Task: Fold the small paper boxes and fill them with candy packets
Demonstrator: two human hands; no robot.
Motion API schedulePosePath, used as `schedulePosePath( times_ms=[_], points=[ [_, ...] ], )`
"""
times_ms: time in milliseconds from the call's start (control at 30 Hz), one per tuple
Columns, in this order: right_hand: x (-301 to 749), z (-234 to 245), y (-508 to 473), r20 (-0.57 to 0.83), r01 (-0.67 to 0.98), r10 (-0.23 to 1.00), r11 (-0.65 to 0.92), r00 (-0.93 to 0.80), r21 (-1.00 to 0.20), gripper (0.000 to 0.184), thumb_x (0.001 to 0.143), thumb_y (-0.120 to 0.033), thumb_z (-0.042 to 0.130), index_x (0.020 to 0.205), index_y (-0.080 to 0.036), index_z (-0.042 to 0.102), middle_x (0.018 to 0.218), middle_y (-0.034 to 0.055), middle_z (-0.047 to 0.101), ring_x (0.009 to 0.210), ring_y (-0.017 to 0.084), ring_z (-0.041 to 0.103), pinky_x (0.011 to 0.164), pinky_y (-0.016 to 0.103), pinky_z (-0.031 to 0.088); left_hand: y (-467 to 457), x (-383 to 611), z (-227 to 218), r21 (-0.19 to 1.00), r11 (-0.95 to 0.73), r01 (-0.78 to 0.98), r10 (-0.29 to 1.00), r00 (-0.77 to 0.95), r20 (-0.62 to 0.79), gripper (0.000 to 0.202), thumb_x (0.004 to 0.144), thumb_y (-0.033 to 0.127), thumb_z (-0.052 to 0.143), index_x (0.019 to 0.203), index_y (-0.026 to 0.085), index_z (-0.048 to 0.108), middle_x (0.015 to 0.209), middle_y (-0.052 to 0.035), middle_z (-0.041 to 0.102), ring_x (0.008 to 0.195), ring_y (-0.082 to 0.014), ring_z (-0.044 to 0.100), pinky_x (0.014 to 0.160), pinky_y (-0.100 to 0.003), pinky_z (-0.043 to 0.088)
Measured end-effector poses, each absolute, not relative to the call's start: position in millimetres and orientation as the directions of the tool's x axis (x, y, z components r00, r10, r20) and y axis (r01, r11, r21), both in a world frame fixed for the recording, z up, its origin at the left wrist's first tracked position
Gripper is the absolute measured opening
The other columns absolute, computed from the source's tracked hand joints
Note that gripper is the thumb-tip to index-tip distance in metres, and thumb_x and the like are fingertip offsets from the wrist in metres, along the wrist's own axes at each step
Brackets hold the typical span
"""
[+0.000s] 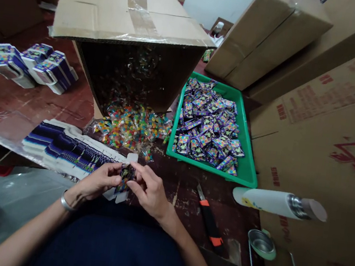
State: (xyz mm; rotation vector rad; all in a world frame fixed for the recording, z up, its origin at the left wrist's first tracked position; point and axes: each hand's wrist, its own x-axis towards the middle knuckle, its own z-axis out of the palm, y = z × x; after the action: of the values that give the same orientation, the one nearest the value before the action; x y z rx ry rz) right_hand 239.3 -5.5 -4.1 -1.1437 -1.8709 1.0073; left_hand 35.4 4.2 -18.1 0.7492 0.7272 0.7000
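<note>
Carton (126,175) with white flaps sits near half past seven from the view's centre, pinched between fingers and thumbs of the left hand (102,179) and right hand (152,191). Around it: overlapping cartons (71,148) toward ten, candy (132,126) at twelve, green tray (247,157) at two.

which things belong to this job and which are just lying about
Likely the job:
dark printed item with white flaps, between left hand and right hand
row of flat purple-and-white cartons
shiny purple packets in green plastic tray
clear bags of multicoloured sweets
block-shaped purple boxes

Probably lying about:
orange-and-black knife
white cylindrical bottle
</note>
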Motion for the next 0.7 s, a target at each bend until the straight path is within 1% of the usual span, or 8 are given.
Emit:
schedulePosePath(
  times_ms=[133,200,300,400,467,533,633,700],
  points=[
    [239,-8,-3,0.015,0.271,0.918,0.133,-0.396,-0.954,0.027,0.088,-0.038,0.071,0.107,-0.023,0.059,0.062,-0.0076,0.054,0.051,0.011,0.050,0.052,0.023,0.040,3,37,-15,0.840,0.504,-0.199,0.747,0.589,-0.309,0.061,0.068,0.051,0.086,0.117,0.018,0.072,0.108,-0.0089,0.075,0.102,-0.0289,0.068,0.092,-0.039,0.050],
    [238,-10,0,-0.005,0.218,0.939,0.075,-0.344,-0.973,0.025,0.085,-0.040,0.073,0.093,-0.023,0.057,0.060,-0.0078,0.054,0.049,0.010,0.048,0.051,0.022,0.038,2,38,-17,0.863,0.481,-0.157,0.759,0.568,-0.319,0.055,0.070,0.049,0.084,0.112,0.016,0.074,0.098,-0.0068,0.076,0.094,-0.0269,0.068,0.087,-0.037,0.052],
    [235,-15,2,0.022,0.118,0.988,0.041,-0.156,-0.992,0.031,0.081,-0.041,0.076,0.098,-0.022,0.058,0.071,-0.0034,0.061,0.058,0.013,0.055,0.054,0.023,0.044,3,39,-22,0.867,0.464,-0.181,0.833,0.422,-0.357,0.037,0.074,0.044,0.081,0.098,0.015,0.076,0.081,-0.0034,0.074,0.075,-0.0199,0.067,0.073,-0.030,0.051],
    [227,-21,3,0.008,0.106,0.992,0.021,-0.122,-0.994,0.031,0.080,-0.039,0.076,0.102,-0.021,0.064,0.090,0.0033,0.067,0.076,0.017,0.064,0.063,0.025,0.051,5,44,-27,0.891,0.389,-0.236,0.912,0.234,-0.336,0.027,0.073,0.038,0.083,0.087,0.016,0.075,0.078,-0.0018,0.073,0.072,-0.0164,0.064,0.069,-0.026,0.049],
    [222,-25,2,0.006,0.137,0.992,0.023,-0.128,-0.990,0.020,0.084,-0.038,0.072,0.092,-0.020,0.067,0.090,0.0037,0.068,0.079,0.018,0.065,0.066,0.026,0.052,5,48,-29,0.917,0.330,-0.226,0.943,0.132,-0.307,0.024,0.072,0.037,0.083,0.078,0.016,0.072,0.073,0.0002,0.070,0.067,-0.0145,0.062,0.066,-0.024,0.048],
    [217,-30,1,0.002,0.154,0.996,0.016,-0.085,-0.988,0.018,0.088,-0.037,0.066,0.084,-0.019,0.066,0.082,0.0018,0.065,0.072,0.016,0.062,0.064,0.025,0.051,3,53,-32,0.945,0.272,-0.183,0.962,0.036,-0.270,0.025,0.073,0.036,0.082,0.072,0.016,0.068,0.067,0.0020,0.067,0.062,-0.0126,0.059,0.061,-0.023,0.047],
    [211,-38,0,-0.016,0.121,1.000,-0.014,-0.019,-0.993,0.020,0.091,-0.038,0.063,0.087,-0.019,0.066,0.074,-0.0001,0.064,0.063,0.014,0.058,0.058,0.024,0.048,-2,59,-35,0.977,0.161,-0.141,0.976,-0.125,-0.179,0.028,0.072,0.032,0.083,0.091,0.019,0.067,0.073,0.0033,0.066,0.067,-0.0128,0.062,0.063,-0.022,0.051],
    [209,-43,1,0.006,0.066,1.000,0.006,0.005,-0.998,0.023,0.090,-0.038,0.066,0.104,-0.020,0.067,0.084,0.0018,0.069,0.071,0.016,0.063,0.062,0.025,0.050,-5,60,-37,0.986,0.108,-0.131,0.974,-0.184,-0.131,0.047,0.073,0.030,0.082,0.114,0.023,0.062,0.088,0.0016,0.068,0.077,-0.0145,0.067,0.070,-0.024,0.055]
  ],
)
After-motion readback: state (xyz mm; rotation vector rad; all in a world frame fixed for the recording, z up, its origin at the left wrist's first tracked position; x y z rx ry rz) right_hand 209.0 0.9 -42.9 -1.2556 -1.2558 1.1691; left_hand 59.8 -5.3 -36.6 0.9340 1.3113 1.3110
